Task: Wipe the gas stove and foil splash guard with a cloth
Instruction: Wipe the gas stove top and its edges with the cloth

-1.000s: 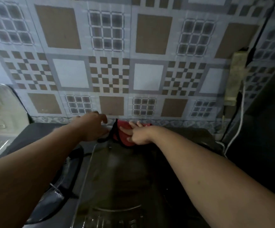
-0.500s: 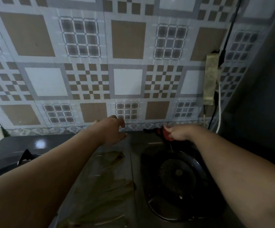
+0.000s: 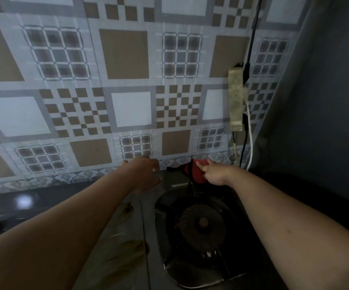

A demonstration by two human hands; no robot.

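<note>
Your right hand [image 3: 215, 174] grips the red cloth [image 3: 196, 171] at the back edge of the gas stove [image 3: 150, 237], pressed vs. the base of the patterned tiled wall [image 3: 127, 80], just behind the right burner [image 3: 203, 225]. Your left hand [image 3: 146, 174] rests nearby w/ fingers loosely spread, holding nothing. A power strip [image 3: 236, 101] w/ cables hangs on the wall above the cloth, to its right.

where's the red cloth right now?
Head view, right of centre: the red cloth is gripped in the right hand at the stove's back edge, just behind the burner and below the patterned wall.
</note>
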